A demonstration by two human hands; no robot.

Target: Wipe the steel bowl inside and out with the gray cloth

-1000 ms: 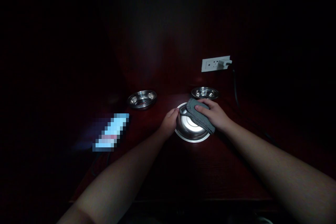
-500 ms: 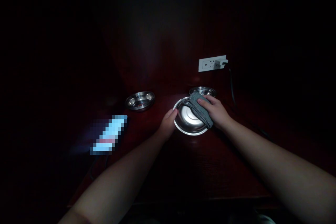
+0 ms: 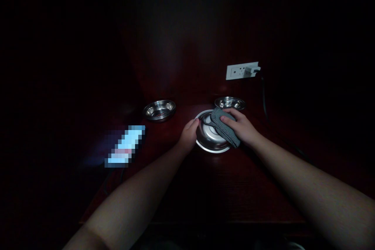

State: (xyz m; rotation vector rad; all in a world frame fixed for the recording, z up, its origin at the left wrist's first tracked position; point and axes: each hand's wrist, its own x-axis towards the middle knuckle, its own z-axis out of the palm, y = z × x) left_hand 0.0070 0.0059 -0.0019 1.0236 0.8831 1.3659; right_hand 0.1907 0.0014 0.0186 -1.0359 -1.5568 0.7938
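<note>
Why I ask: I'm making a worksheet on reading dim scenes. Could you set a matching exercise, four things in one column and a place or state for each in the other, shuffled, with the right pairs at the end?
1. cloth
2. plug
3. screen
4. left hand

A. glowing pale blue
B. at the left rim of the bowl
C. gripped by the right hand
D. in the socket

Right pairs: 1-C, 2-D, 3-A, 4-B

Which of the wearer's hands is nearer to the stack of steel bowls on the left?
Left. The left hand, at the left edge of the held bowl, is nearer than and right of the stack; the right hand, holding the grey cloth, is farther right.
</note>
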